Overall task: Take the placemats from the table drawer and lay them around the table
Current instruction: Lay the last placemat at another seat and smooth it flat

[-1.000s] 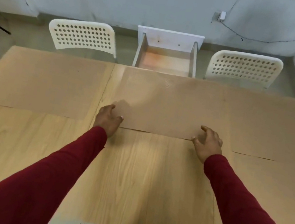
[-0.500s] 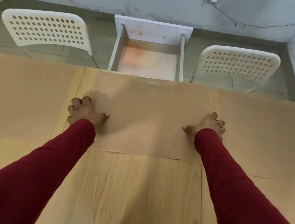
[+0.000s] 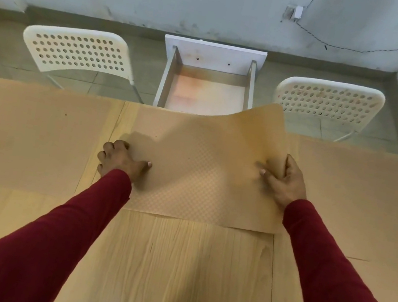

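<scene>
Placemat [image 3: 196,176] lies on the bench [image 3: 173,265], long axis left to right, its far right corner curled upward toward the open drawer [image 3: 206,91]. Left hand [image 3: 122,160] pinches its left edge; right hand [image 3: 284,182] pinches the lifted right edge.

— Where are the thin tan textured placemats?
— The middle placemat [image 3: 198,177] lies at the wooden surface's [image 3: 173,265] far edge, its far right corner curled up. A left placemat [image 3: 31,138] and a right placemat [image 3: 368,200] lie flat beside it.
— And the white table drawer [image 3: 206,91]?
— Pulled open beyond that edge.
</scene>
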